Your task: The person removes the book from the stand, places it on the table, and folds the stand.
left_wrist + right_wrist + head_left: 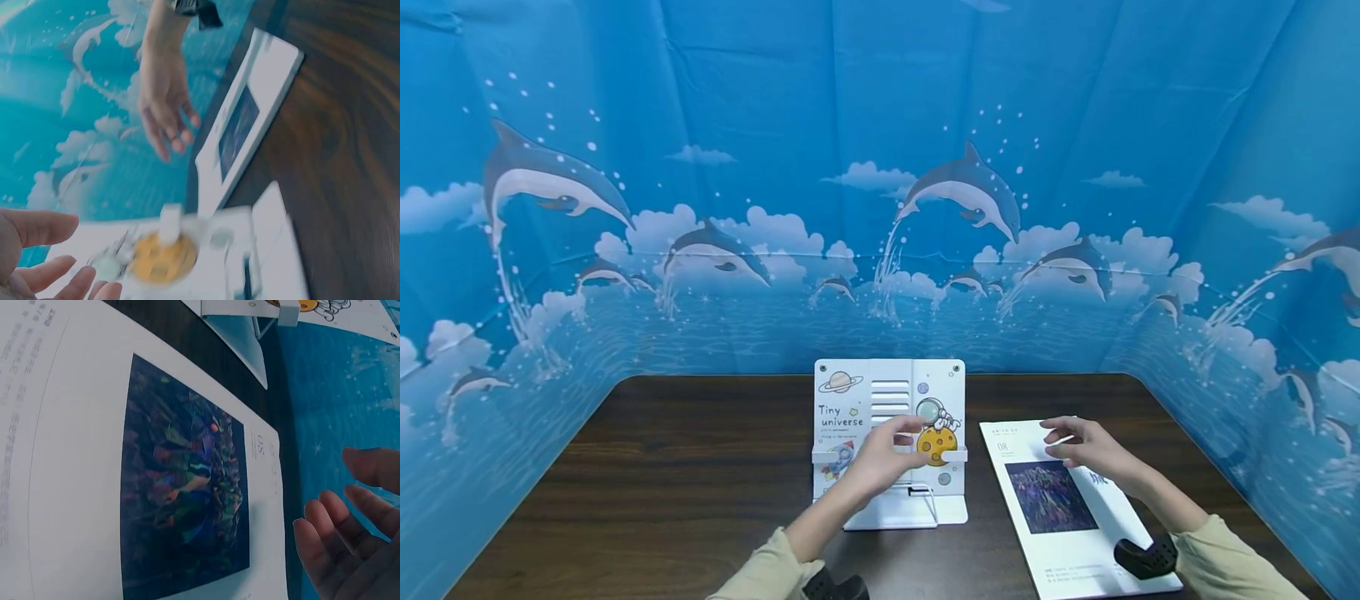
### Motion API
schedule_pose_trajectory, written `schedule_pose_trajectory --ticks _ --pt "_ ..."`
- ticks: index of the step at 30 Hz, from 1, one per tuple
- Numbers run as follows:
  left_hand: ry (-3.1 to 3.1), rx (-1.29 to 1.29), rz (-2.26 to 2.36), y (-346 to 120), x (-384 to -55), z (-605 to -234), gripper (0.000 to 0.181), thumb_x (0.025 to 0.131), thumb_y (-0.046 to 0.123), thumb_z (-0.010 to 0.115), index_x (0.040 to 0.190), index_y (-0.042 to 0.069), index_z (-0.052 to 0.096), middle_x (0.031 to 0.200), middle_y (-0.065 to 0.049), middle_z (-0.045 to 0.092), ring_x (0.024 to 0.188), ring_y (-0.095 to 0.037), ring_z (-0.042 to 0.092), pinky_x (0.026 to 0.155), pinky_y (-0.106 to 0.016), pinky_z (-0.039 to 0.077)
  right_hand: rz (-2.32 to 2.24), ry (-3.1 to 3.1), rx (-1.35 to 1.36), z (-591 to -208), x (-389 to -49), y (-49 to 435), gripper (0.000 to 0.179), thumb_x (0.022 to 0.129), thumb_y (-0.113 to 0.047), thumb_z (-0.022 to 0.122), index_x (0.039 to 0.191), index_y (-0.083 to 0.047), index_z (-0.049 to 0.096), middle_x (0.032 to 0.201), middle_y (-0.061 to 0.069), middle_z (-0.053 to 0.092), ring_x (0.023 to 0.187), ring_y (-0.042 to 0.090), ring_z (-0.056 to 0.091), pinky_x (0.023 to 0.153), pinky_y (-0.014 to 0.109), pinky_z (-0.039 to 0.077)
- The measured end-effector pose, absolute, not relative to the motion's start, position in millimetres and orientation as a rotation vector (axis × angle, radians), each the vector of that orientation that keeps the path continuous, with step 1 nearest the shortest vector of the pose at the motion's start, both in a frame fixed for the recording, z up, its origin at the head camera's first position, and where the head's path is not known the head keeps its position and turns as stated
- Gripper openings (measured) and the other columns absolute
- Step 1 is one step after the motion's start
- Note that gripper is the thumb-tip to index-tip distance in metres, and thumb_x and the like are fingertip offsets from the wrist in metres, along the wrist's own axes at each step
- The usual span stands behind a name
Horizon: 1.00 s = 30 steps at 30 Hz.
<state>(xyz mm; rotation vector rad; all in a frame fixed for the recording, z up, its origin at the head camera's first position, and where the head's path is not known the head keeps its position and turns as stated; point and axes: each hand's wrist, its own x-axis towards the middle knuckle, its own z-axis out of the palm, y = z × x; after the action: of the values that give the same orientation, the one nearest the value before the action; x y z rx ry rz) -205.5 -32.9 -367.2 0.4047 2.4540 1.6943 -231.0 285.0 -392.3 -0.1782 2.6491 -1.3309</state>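
A white book stand (842,417) printed with a planet, a rocket and an astronaut stands upright at the middle of the table. My left hand (882,458) is in front of it, fingers loosely bent and holding nothing; the left wrist view shows the stand (212,240) below the fingers. To the right lies a white magazine (1022,558) with a dark picture on its cover. Over its upper part hovers my right hand (1093,454), its fingers relaxed with nothing between them. In the right wrist view the magazine (75,456) lies apart from the fingers (312,550).
The dark wooden table (685,467) carries the stand and the magazine. Behind it and at both sides hangs a blue curtain (775,125) printed with dolphins and clouds. The stand has small white clips (955,456) and a wire bracket at its front.
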Motion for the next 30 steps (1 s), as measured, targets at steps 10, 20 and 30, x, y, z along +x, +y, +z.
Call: schedule_pose_trajectory --ticks 10,20,30 --pt "2.748 0.239 1.601 -107.8 -207.6 -360.4 0.043 0.077 0.005 0.067 0.118 0.002 0.056 0.115 -0.014 0.057 0.105 -0.030 0.053 0.082 -0.043 0.049 -1.432 2.566 -0.253 -388.0 -237.3 259.1 0.052 0.086 -0.019 0.061 0.127 0.008 0.043 0.107 0.017 0.055 0.095 0.033 0.056 0.075 0.043 0.051" --pt "2.832 0.112 1.629 -145.4 -213.8 -377.0 0.041 0.078 0.004 0.066 0.118 -0.002 0.054 0.115 -0.017 0.057 0.102 -0.029 0.054 0.083 -0.041 0.049 -1.471 2.535 -0.297 -390.0 -243.2 224.1 0.048 0.086 -0.015 0.060 0.125 0.008 0.045 0.105 0.018 0.055 0.093 0.032 0.058 0.074 0.041 0.052" --pt "2.817 0.107 1.673 -160.0 -228.1 -397.7 0.046 0.080 0.003 0.064 0.123 -0.003 0.048 0.121 -0.022 0.052 0.104 -0.032 0.055 0.083 -0.041 0.049 -1.540 2.542 -0.267 -397.9 -252.3 198.4 0.040 0.086 -0.011 0.058 0.121 0.005 0.049 0.104 0.016 0.057 0.092 0.030 0.058 0.075 0.041 0.052"
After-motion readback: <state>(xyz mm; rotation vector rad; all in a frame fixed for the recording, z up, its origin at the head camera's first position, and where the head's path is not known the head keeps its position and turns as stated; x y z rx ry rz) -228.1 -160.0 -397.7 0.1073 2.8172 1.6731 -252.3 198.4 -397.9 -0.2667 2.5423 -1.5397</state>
